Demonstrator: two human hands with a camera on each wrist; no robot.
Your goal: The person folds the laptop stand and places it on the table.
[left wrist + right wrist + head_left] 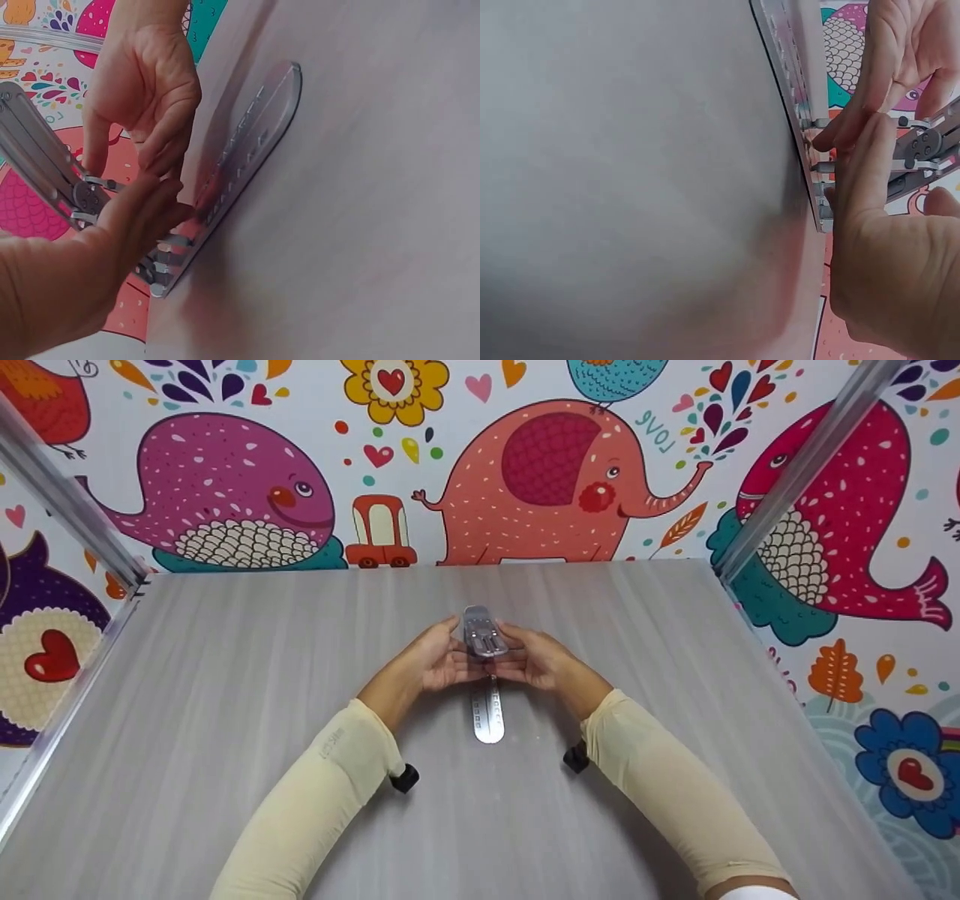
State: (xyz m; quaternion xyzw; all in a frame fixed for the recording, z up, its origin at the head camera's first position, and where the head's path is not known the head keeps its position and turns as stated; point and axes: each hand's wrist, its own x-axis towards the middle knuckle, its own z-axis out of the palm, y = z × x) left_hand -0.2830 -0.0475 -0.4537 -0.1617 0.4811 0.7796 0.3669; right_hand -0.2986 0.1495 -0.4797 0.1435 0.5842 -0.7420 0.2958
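Observation:
A folding metal stand [487, 720] rises from the table, its long slotted base round-ended and lying flat. Above the base, thin links and a screwed hinge [924, 146] bear a tilted upper plate [480, 622]. My left hand [441, 658] holds the stand from the left, thumb beside the upper plate and fingers reaching beneath it among the links. From the other side my right hand [546, 660] holds it the same way, its thumb near the plate's right edge. The fingertips of both hands meet between base and upper plate, hiding part of the links.
The table [225, 735] has a pale wood grain. A wall panel [420, 457] printed with cartoon animals stands along its back edge, with metal posts [810, 465] at the corners. Small black devices [405, 778] stick out under both sleeved forearms.

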